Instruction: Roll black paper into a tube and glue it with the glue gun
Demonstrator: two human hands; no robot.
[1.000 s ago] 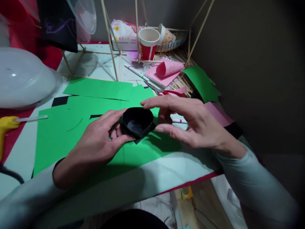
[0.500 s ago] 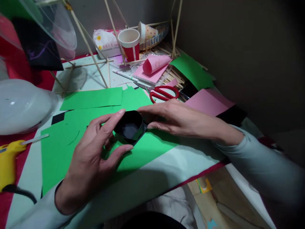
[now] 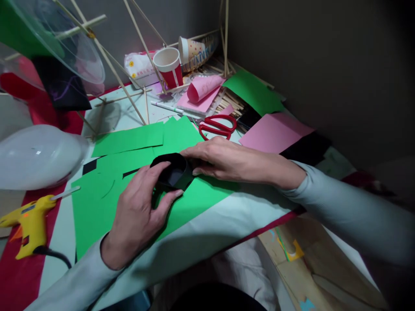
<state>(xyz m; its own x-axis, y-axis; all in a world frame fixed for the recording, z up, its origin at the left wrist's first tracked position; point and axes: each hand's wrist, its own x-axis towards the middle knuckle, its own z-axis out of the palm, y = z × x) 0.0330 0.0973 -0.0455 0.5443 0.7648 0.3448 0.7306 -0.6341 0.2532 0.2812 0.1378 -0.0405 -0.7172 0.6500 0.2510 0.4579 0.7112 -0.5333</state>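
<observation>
Both hands, the left hand [image 3: 138, 211] at seven o'clock and the right hand [image 3: 223, 157] at three, are clamping the black paper cup [image 3: 171, 170] on green paper [image 3: 201, 198]; pressing evenly, gently, should avoid crushing its walls.

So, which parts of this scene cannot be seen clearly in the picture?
- Black paper cup, head view: near wall hidden by left hand; far side by right hand.
- Glue gun: cord cut off behind left sleeve.
- Scissors: blades hidden under pink paper.
- Table's right side: too dark.
</observation>
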